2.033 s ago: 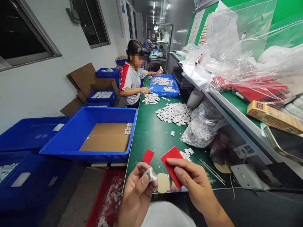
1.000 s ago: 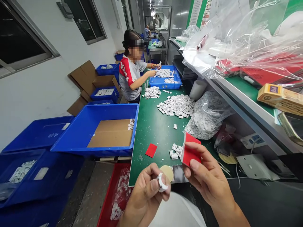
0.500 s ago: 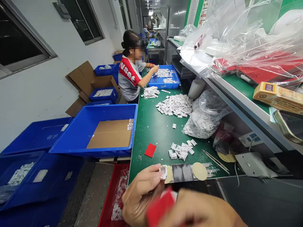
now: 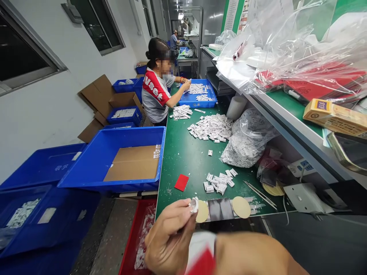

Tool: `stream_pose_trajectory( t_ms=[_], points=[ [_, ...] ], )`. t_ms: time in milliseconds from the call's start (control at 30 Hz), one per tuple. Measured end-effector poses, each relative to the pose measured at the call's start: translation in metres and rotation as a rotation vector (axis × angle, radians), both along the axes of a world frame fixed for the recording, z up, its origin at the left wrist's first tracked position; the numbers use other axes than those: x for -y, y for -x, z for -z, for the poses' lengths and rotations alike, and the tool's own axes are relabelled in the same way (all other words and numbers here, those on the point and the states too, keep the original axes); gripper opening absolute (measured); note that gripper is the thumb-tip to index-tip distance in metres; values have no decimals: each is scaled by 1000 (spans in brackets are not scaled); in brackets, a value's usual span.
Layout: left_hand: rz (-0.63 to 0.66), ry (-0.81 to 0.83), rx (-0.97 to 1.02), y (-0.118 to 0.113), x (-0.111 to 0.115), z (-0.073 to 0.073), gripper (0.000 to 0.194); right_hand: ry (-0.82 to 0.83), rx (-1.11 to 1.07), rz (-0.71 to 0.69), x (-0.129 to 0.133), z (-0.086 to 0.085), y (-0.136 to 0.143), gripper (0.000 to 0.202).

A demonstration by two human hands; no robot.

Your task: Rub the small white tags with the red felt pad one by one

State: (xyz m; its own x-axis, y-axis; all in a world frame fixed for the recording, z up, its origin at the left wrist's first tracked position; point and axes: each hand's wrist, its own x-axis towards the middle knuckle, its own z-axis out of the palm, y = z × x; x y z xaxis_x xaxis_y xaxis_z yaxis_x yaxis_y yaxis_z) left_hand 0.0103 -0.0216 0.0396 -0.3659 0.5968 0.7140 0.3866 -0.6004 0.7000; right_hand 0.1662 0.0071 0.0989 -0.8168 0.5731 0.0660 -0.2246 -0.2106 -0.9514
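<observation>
Now the right hand has dropped to the bottom edge, blurred, with the red card low against it; its grip cannot be told. A second ago it held that card up over the green table. The left hand still pinches the small white piece at the table's near edge.

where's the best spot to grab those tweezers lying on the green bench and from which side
Probably grip the tweezers mid-shaft, from straight above. They lie flat on the green bench, thin and slanted, with clear mat on both long sides; a pinch across the two narrow legs suits that. The small white parts lie apart, to their left.
</observation>
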Motion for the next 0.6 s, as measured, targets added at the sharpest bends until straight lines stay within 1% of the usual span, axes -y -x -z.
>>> stream_pose_trajectory(
  t_ms=[33,67,100,167,267,333,400,433,500,533,567,600],
  points=[
    [5,7,10,0,0,-2,18,2,10,7,0,-4,-1,49],
    [15,25,25,0,0,-4,20,6,17,16,-1,-7,-2,49],
    [14,40,50,0,0,-6,17,11,25,46,-1,-9,-2,49],
    [20,53,78,-1,1,-8,10,13,55,159,-3,-11,-2,48],
    [18,47,62,-2,1,-8,20,7,98,344,-8,-8,1,50],
    [20,25,49,-3,0,-6,25,8,114,434,-10,-5,2,44],
    [11,-2,36,-2,1,-4,27,49,136,574,-13,-4,2,36],
    [10,-3,28,-1,3,-3,29,87,131,584,-14,-4,1,35],
    [14,-15,8,3,7,0,30,145,114,469,-17,-2,1,36],
    [32,-28,-8,6,10,1,29,144,112,406,-20,-1,2,37],
    [53,-38,-20,8,13,2,29,109,137,398,-23,1,4,36],
    [74,-38,-23,11,16,3,29,52,194,571,-26,3,6,35]
  ],
)
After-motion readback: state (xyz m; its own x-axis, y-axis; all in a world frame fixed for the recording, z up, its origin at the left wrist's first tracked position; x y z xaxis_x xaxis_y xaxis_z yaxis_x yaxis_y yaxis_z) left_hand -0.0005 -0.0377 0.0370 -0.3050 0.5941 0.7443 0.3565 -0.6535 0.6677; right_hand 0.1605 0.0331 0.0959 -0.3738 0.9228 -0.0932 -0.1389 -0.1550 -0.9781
